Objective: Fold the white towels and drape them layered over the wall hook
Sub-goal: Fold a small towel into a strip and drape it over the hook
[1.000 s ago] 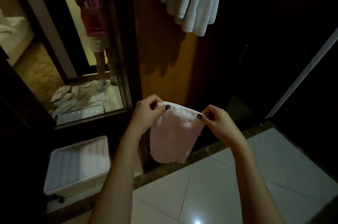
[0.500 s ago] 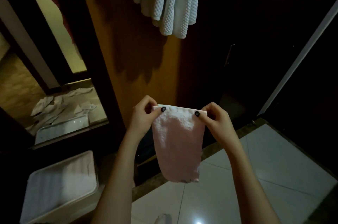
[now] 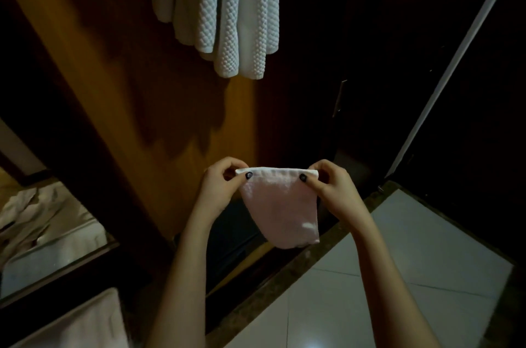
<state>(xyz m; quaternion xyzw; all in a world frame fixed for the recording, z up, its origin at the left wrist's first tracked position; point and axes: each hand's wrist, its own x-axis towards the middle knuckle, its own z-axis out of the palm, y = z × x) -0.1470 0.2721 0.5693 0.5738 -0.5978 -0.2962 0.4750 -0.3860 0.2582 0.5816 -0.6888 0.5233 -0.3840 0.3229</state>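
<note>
A small folded white towel (image 3: 280,208) hangs in front of me, held by its top edge. My left hand (image 3: 220,188) pinches its left top corner and my right hand (image 3: 331,191) pinches the right top corner. Above, several white textured towels (image 3: 225,6) hang layered against the wooden wall; the hook itself is out of view beyond the top of the frame.
A wooden wall panel (image 3: 128,77) stands straight ahead. A mirror (image 3: 42,228) at lower left reflects crumpled towels. A white bin (image 3: 82,325) with towels sits at bottom left. Pale floor tiles (image 3: 398,276) spread at lower right, beside a dark door (image 3: 355,77).
The view has swung up and towards the wall, so the hanging towels look larger and closer. Both hands keep pinching the small towel's top corners, and it has risen.
</note>
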